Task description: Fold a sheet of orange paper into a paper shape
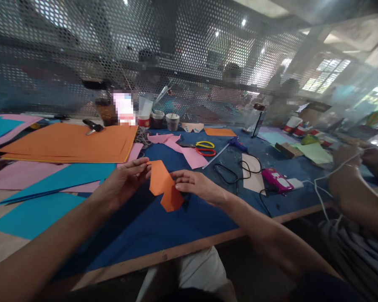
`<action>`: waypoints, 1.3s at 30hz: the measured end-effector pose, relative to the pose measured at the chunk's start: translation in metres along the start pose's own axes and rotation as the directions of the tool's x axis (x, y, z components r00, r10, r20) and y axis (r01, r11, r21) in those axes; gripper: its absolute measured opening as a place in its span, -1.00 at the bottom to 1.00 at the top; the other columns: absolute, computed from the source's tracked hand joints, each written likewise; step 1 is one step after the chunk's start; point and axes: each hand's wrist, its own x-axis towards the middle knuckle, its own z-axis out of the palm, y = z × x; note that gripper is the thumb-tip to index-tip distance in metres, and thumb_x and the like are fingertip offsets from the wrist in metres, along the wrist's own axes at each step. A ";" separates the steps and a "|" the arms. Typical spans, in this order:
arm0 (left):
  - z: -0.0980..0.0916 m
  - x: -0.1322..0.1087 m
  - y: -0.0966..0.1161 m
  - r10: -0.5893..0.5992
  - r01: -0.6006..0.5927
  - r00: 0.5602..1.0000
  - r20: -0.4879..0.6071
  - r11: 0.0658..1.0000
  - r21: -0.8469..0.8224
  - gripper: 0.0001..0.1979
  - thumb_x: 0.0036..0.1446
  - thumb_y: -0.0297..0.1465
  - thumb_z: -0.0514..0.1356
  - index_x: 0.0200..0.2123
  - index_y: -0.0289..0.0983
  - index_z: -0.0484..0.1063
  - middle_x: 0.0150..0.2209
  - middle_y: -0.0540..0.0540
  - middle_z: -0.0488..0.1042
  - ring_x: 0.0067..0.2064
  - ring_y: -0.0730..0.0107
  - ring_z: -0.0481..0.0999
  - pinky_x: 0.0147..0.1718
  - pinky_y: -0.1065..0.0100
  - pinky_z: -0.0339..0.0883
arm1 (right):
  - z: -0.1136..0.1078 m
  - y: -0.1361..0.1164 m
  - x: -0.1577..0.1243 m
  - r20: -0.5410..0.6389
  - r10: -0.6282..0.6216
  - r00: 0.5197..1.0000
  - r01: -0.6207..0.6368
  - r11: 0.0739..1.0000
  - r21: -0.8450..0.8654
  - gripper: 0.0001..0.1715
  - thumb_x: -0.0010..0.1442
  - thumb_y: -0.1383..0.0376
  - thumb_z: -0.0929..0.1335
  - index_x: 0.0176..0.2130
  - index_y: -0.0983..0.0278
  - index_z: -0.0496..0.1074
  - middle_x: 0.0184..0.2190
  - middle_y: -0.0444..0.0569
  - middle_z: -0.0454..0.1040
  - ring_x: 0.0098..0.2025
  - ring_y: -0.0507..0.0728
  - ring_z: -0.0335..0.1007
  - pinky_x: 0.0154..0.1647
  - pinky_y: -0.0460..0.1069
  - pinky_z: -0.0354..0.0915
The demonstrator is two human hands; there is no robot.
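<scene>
An orange paper cutout (164, 184) with angular lobes is held up over the blue tabletop, tilted, with a crease or notch near its middle. At its upper left corner, my left hand (126, 180) pinches it between thumb and fingertips. My right hand (197, 183) closes its thumb and fingers on the cutout's right edge. Just beyond lie scissors (205, 148) with one yellow and one red handle loop, beside pink paper scraps (189, 155). A blue glue gun (237, 144) rests further right with its black cord trailing.
Orange sheets (66, 142) are stacked at the left with blue paper (44, 212) in front. A pink-purple power strip (277, 180) lies right. Cups (172, 121) and a bottle (254, 119) stand along the perforated metal screen (182, 63). Another person's arm (349, 184) rests at the right.
</scene>
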 end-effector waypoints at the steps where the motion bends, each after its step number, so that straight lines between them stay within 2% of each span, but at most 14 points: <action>1: -0.002 0.000 0.000 0.000 0.000 1.000 0.003 1.000 -0.003 -0.75 0.17 -0.69 0.25 -0.15 -0.32 0.60 -0.32 -0.06 0.65 -0.37 0.50 0.66 -0.27 0.55 0.59 | 0.001 0.000 0.001 -0.015 -0.001 1.000 0.001 1.000 -0.011 -0.57 0.23 0.32 0.50 0.10 0.24 0.54 -0.10 -0.04 0.61 -0.05 0.06 0.53 0.06 -0.02 0.42; 6: -0.003 -0.004 -0.001 -0.031 0.029 0.997 0.070 0.999 0.029 -0.58 0.16 -0.62 0.30 0.09 -0.28 0.54 -0.08 -0.15 0.68 -0.21 0.38 0.71 -0.22 0.48 0.62 | 0.007 -0.002 0.006 -0.151 -0.035 0.988 0.038 0.999 0.013 -0.61 0.17 0.27 0.54 0.00 0.26 0.57 -0.17 -0.07 0.62 -0.13 0.06 0.55 0.03 -0.01 0.43; 10: 0.001 -0.009 -0.002 -0.070 0.064 0.992 0.104 0.996 0.063 -0.64 0.16 -0.61 0.28 0.03 -0.32 0.56 0.00 -0.21 0.67 -0.11 0.30 0.71 -0.11 0.38 0.64 | 0.011 -0.009 0.010 -0.274 -0.075 0.959 0.082 0.997 0.015 -0.61 0.18 0.25 0.53 0.01 0.25 0.55 -0.21 -0.06 0.64 -0.13 0.09 0.58 0.02 0.01 0.46; 14: 0.004 -0.010 -0.002 -0.106 0.097 0.984 0.143 0.993 0.071 -0.75 0.22 -0.55 0.23 -0.07 -0.31 0.63 -0.02 -0.21 0.68 -0.08 0.28 0.70 -0.07 0.34 0.65 | 0.009 -0.015 0.015 -0.332 -0.145 0.932 0.102 0.984 -0.144 -0.68 0.19 0.25 0.52 -0.05 0.25 0.56 -0.22 -0.06 0.65 -0.17 0.09 0.59 -0.08 0.01 0.48; 18: 0.001 -0.008 0.001 -0.105 0.097 0.983 0.148 0.993 0.060 -0.76 0.32 -0.42 0.19 -0.08 -0.30 0.66 -0.04 -0.23 0.68 -0.07 0.22 0.68 -0.09 0.28 0.67 | 0.005 -0.019 0.018 -0.283 -0.248 0.927 0.151 0.934 -0.325 -0.79 0.20 0.27 0.51 -0.13 0.25 0.59 -0.17 -0.05 0.65 -0.17 0.08 0.57 -0.09 0.00 0.46; 23: -0.004 -0.006 0.001 -0.084 0.080 0.988 0.132 0.996 0.036 -0.80 0.27 -0.45 0.23 -0.11 -0.29 0.65 -0.11 -0.21 0.68 -0.15 0.25 0.67 -0.06 0.22 0.67 | 0.003 -0.023 0.021 -0.252 -0.291 0.923 0.177 0.902 -0.395 -0.71 0.24 0.27 0.48 -0.02 0.25 0.56 -0.31 -0.11 0.61 -0.28 0.08 0.53 -0.23 -0.02 0.43; 29: -0.004 -0.005 0.004 -0.080 0.078 0.991 0.108 0.997 0.021 -0.80 0.31 -0.44 0.21 -0.09 -0.31 0.62 -0.14 -0.20 0.68 -0.16 0.25 0.70 -0.18 0.31 0.65 | 0.001 -0.030 0.018 -0.107 -0.352 0.930 0.237 0.796 -0.557 -0.80 0.33 0.35 0.41 -0.06 0.19 0.62 -0.09 -0.08 0.66 -0.09 0.09 0.54 -0.01 0.03 0.41; 32: -0.005 -0.005 0.004 -0.076 0.075 0.994 0.079 0.997 0.014 -0.84 0.28 -0.47 0.27 -0.10 -0.30 0.61 -0.15 -0.17 0.69 -0.20 0.33 0.69 -0.21 0.40 0.63 | -0.001 -0.030 0.017 -0.058 -0.335 0.940 0.242 0.781 -0.575 -0.76 0.35 0.39 0.38 -0.05 0.19 0.62 -0.06 -0.09 0.66 -0.03 0.10 0.53 0.05 0.04 0.38; 36: -0.006 -0.005 0.003 -0.070 0.070 0.997 0.045 0.998 0.003 -0.76 0.21 -0.59 0.31 -0.07 -0.28 0.61 -0.23 -0.08 0.66 -0.27 0.44 0.67 -0.26 0.49 0.61 | -0.007 -0.022 0.021 -0.097 -0.318 0.943 0.215 0.806 -0.551 -0.74 0.34 0.35 0.40 0.01 0.21 0.61 -0.08 -0.05 0.65 -0.08 0.10 0.54 -0.02 0.02 0.40; 39: -0.006 -0.005 0.003 -0.072 0.072 0.997 0.035 0.997 -0.002 -0.73 0.20 -0.64 0.28 -0.05 -0.31 0.60 -0.24 -0.10 0.65 -0.26 0.41 0.68 -0.25 0.46 0.64 | -0.013 -0.017 0.024 -0.105 -0.309 0.945 0.203 0.808 -0.553 -0.76 0.35 0.34 0.39 -0.02 0.23 0.62 -0.09 -0.05 0.65 -0.09 0.09 0.53 -0.04 0.00 0.38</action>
